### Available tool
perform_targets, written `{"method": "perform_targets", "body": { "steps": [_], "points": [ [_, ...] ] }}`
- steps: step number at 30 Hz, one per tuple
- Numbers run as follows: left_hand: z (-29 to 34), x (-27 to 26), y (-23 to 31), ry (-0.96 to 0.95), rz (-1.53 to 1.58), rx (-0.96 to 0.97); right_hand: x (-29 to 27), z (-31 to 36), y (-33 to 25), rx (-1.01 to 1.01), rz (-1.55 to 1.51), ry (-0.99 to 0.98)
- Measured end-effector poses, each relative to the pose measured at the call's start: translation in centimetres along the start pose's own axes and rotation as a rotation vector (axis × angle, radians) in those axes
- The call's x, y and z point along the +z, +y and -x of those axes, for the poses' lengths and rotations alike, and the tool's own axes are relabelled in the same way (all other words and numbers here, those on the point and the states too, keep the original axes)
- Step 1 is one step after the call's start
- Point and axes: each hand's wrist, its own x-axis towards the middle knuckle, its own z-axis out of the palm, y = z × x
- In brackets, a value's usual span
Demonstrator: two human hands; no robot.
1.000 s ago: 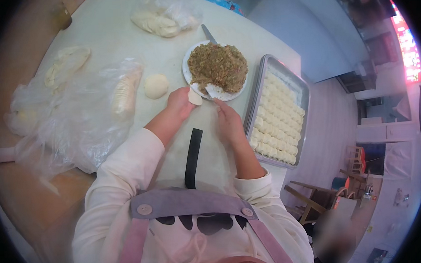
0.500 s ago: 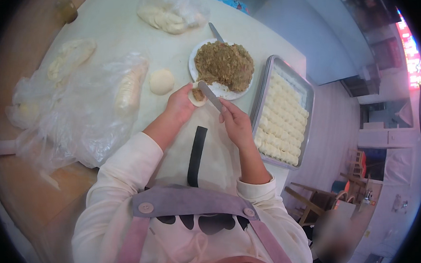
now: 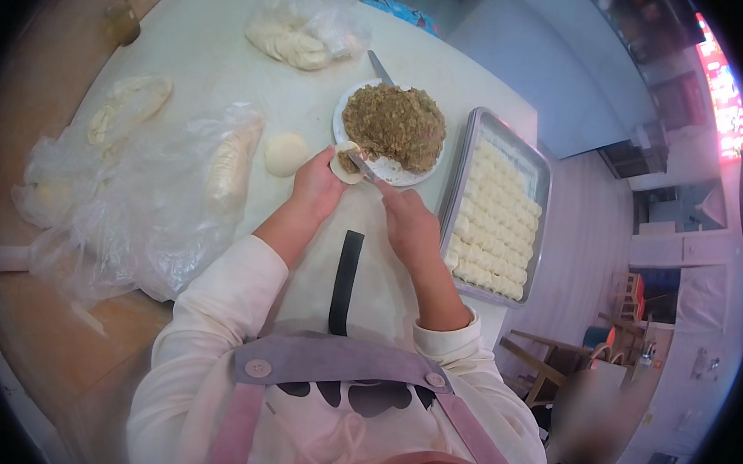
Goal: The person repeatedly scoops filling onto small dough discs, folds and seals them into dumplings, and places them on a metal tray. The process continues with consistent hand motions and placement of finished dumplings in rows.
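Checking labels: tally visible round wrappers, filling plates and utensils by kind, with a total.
Round wrappers: 2 (left hand, table; can't tell if stacked)
Filling plate: 1
Utensils: 2 (right hand, plate's far edge)
Total: 5

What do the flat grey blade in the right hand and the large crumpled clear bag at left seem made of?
Flat grey blade: probably smooth metal, by its thin, even grey face, though plastic is possible. Large crumpled clear bag: apparently thin, glossy plastic, see-through with bright creases.
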Motion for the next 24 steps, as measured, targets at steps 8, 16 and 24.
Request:
{"method": "perform_targets", "body": {
  "steps": [8,16,24],
  "points": [
    [-0.7,0.0,-0.1,0.037,0.003,0.001,-0.1,0.2,-0.6,-0.005,-0.076,0.043],
    [-1.1,-0.6,0.0,0.015,-0.001,0.020,0.1,0.1,-0.7,0.023,-0.082,0.060],
    [1.6,1.7,0.6,-0.047,-0.095,-0.068,2.8,-2.4,2.6,0.101,-0.078,0.082]
  ]
}}
